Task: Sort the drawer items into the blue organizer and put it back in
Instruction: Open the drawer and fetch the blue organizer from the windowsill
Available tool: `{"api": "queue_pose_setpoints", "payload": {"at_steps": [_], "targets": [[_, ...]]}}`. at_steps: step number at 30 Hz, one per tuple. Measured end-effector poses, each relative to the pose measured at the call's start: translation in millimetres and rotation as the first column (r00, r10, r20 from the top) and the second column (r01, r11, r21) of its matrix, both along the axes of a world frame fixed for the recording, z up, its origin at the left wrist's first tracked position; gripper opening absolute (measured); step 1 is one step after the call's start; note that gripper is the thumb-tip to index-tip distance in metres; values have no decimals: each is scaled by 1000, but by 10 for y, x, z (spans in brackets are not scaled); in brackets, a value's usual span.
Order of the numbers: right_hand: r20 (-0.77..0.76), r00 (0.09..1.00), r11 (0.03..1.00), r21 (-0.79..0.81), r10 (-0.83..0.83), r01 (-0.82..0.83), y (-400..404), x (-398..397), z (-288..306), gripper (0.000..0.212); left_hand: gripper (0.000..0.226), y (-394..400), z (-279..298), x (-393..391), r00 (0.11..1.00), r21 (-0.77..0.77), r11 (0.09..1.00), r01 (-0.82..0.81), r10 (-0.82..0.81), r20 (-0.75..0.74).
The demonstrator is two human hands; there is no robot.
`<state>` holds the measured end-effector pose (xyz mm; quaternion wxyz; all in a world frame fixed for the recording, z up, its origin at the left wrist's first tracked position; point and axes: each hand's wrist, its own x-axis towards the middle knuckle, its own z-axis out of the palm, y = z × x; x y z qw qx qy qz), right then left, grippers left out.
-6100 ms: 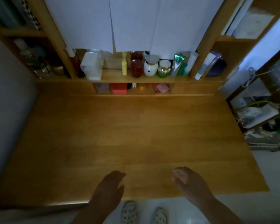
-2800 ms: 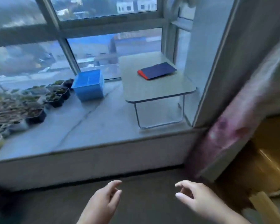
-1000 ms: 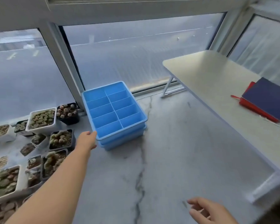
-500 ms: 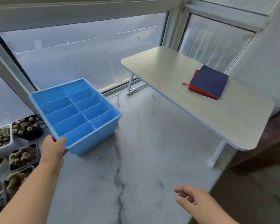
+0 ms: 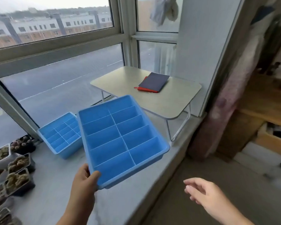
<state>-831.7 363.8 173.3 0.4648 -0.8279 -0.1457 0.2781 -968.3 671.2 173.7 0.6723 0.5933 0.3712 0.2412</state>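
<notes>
blue organizer (image 5: 120, 137) now aloft in left hand (image 5: 83, 181) (twin seemingly left behind)

- No writing, label, brand, number or sign is showing legibly anywhere in this view; every visible surface is appearing plain or too blurred.

A single wide-angle view is given, taken from head height and aimed forward and down over a marble window ledge (image 5: 136, 184). The window (image 5: 63, 65) is faced at an angle, its frames bowed by the lens. The hands are seen close at the lower edge, the left hand (image 5: 84, 181) and right hand (image 5: 203, 194) reaching away from the camera. No second view is supplied.
</notes>
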Motion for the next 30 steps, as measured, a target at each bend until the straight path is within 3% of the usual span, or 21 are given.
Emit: {"api": "queue_pose_setpoints", "payload": {"at_steps": [4,8,10,12,14,17,21,24,26,28,30], "targets": [[-31,971,964,116,-236,238,-1088,-158,79,12,33,-1002,177,40,984,-27,984,175,-175,28],[-111,874,844,228,-472,485,-1915,-72,185,12,34,-1795,306,337,920,-58,918,391,-389,41],[-154,822,775,275,-549,569,-2179,36,263,26,34,-2117,348,558,871,-55,869,492,-490,47],[-180,803,755,273,-568,596,-2400,175,319,36,33,-2392,378,829,814,-45,813,580,-579,32],[-224,773,720,282,-593,634,-2598,324,375,30,32,-2610,396,1145,750,-47,749,661,-661,26],[-312,713,636,323,-628,701,-2909,595,442,18,49,-2826,371,1716,652,-55,651,757,-758,9],[-428,666,602,295,-611,742,-3199,922,396,11,16,-3039,180,2632,551,101,542,834,-824,-132],[-510,538,450,296,-671,842,-3223,1120,254,9,14,-3222,-44,3233,648,100,642,760,-740,-178],[-573,443,288,344,-689,894,-3190,1252,150,9,26,-3474,-161,3473,654,45,657,753,-738,-170],[-615,371,150,382,-696,912,-3196,1374,63,11,31,-3825,-245,3565,572,-4,588,809,-788,-225],[-606,328,71,407,-724,910,-3257,1523,12,10,30,-4214,-261,3601,430,-89,458,885,-874,-225]]}}
